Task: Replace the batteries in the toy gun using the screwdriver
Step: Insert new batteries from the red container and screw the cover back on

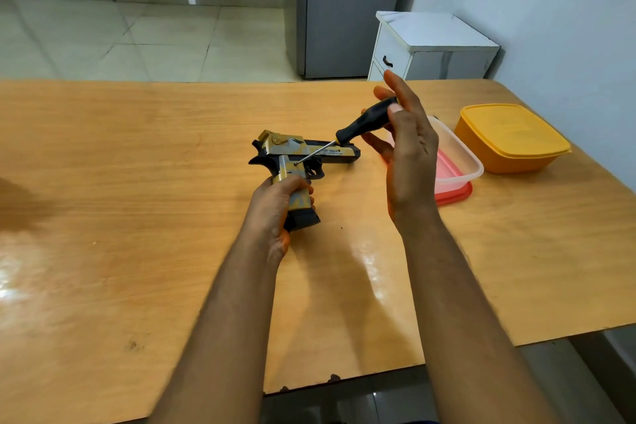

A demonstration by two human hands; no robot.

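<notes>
Gripping the toy gun (298, 159) (by its handle), left hand (275, 210); right hand (404, 144) pinches the screwdriver (361, 124).

near the right edge of the wooden table (137, 155) stand an orange lidded box (512, 138) and a clear box (457, 162) on a red lid (456, 194).

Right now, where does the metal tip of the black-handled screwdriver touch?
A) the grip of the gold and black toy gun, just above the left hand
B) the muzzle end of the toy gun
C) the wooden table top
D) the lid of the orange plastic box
A: the thin shaft of the black-handled screwdriver slants down to the grip of the gold and black toy gun, just above the left hand holding it.
</notes>
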